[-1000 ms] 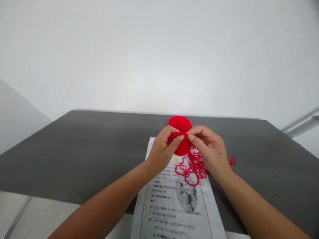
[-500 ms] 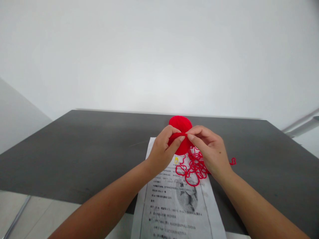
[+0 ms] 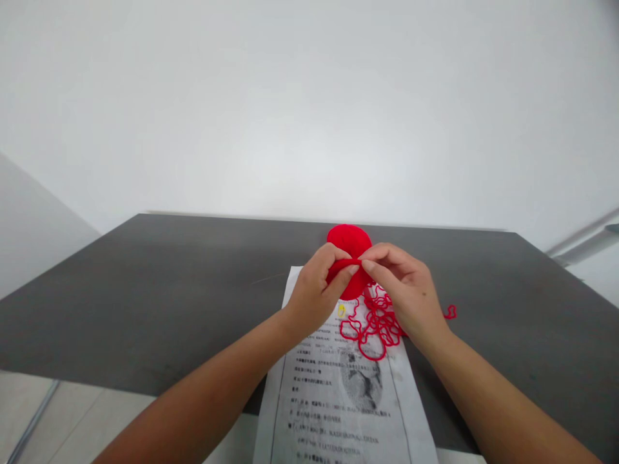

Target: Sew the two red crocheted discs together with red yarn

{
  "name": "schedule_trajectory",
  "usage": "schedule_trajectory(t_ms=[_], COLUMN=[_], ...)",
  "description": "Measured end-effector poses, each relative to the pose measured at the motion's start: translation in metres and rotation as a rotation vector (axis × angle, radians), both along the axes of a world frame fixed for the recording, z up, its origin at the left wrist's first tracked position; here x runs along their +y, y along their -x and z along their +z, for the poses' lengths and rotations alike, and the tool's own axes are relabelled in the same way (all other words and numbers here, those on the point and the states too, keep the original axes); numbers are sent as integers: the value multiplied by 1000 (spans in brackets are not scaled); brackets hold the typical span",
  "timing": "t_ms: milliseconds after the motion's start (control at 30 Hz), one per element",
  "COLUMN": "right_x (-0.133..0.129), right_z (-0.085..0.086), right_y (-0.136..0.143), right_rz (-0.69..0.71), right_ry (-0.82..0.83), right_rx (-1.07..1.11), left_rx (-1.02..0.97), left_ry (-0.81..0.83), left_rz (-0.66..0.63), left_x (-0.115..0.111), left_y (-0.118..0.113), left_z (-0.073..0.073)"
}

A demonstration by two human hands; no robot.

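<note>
Both hands meet over the middle of the table around a red yarn piece (image 3: 358, 283), whose stitches are too small to make out. My left hand (image 3: 316, 283) is closed, thumb and curled forefinger pinching its folded upper edge. From the other side, my right hand (image 3: 411, 287) pinches the same edge between thumb and fingertips, almost touching the left thumb. A red ball of yarn (image 3: 349, 238) shows just behind the fingers. Loose red yarn (image 3: 380, 325) lies tangled below, partly under my right hand.
A printed sheet (image 3: 314, 386) with text and a dark picture lies under the hands, overhanging the near edge. On it rests a small yellow loop (image 3: 342, 310). The dark grey table (image 3: 193, 290) reaches back to a white wall (image 3: 290, 96). A yarn end (image 3: 451, 312) pokes out at right.
Almost nothing differs. The view has shifted very slightly, and both hands keep the same pinch on the red yarn piece.
</note>
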State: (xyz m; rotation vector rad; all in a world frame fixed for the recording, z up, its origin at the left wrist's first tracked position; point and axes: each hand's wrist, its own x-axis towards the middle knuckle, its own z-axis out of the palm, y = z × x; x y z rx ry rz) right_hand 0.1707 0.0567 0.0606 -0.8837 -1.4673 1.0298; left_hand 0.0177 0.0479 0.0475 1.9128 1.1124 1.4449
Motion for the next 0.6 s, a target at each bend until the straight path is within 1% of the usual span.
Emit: schedule_trajectory(t_ms=[200,600], right_x=[1,2], right_z=[1,-1], right_y=[0,0], right_rz=[-8,-15], right_ry=[-9,-17], right_rx=[-23,-32], left_rx=[-2,31], left_ry=[8,-4], left_rz=[-2,-5], left_x=[0,2], left_y=[0,1], left_z=[-1,-2])
